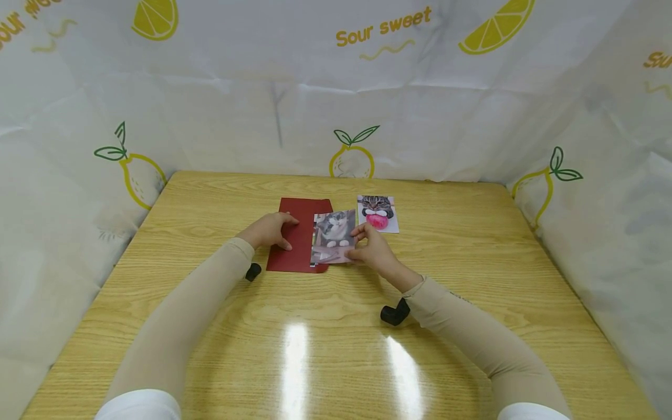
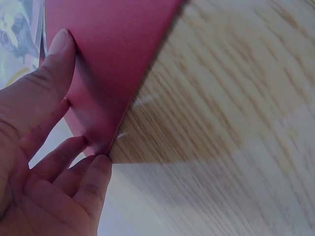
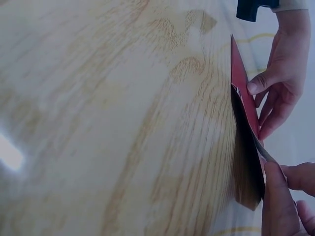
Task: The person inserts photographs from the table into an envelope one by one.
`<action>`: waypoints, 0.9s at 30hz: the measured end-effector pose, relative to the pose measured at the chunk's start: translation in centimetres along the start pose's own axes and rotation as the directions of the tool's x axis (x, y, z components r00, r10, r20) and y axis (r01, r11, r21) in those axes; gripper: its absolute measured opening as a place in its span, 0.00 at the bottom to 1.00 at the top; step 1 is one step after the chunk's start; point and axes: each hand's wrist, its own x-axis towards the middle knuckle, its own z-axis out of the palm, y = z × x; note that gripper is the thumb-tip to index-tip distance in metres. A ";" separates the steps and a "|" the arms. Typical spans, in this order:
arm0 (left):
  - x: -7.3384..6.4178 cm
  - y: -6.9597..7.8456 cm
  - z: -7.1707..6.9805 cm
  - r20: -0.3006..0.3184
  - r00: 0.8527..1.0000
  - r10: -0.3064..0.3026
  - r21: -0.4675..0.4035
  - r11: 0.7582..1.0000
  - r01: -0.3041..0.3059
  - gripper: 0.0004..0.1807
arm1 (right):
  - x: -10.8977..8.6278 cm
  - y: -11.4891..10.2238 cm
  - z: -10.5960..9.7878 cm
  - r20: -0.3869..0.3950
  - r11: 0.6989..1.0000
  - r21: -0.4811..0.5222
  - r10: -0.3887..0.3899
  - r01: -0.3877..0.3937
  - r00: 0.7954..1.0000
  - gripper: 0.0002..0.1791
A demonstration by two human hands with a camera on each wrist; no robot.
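Note:
A red paper envelope or folder [image 1: 298, 239] lies on the wooden table. My left hand [image 1: 270, 230] rests on its left part, thumb and fingers spread apart on the red surface [image 2: 115, 39]. Between thumb and fingers, my right hand [image 1: 374, 252] pinches the right edge of a photo card [image 1: 336, 233] of a grey-and-white cat. That card overlaps the envelope's right side, and a strip of other printed paper shows along its left edge. In the right wrist view the card's edge meets the raised right end of the envelope; whether it sits inside, I cannot tell.
Behind my right hand lies another photo card [image 1: 378, 216], showing a tabby cat with a pink ball. Black wrist-worn pieces hang by the left wrist [image 1: 254, 272] and right wrist [image 1: 395, 314]. White printed sheeting [image 1: 241, 128] stands around the wooden table [image 1: 446, 233].

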 end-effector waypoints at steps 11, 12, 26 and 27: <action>0.0 0.0 0.1 -0.003 1.000 0.012 0.012 1.000 -0.012 0.38 | -0.1 0.1 0.0 0.007 0.997 -0.055 -0.049 0.049 0.999 0.25; -0.1 0.0 0.0 -0.004 1.000 0.011 0.012 1.000 -0.011 0.38 | -0.1 0.0 0.0 0.008 0.997 -0.059 -0.052 0.052 0.999 0.24; -0.1 0.1 0.0 0.000 1.000 -0.008 -0.004 1.000 0.008 0.38 | 0.2 0.0 -0.7 -0.043 0.997 -0.056 -0.048 0.045 0.998 0.25; -0.1 0.1 0.0 0.000 1.000 -0.008 -0.003 1.000 0.008 0.38 | 0.3 0.0 -0.7 -0.045 0.998 -0.042 -0.048 0.046 0.998 0.25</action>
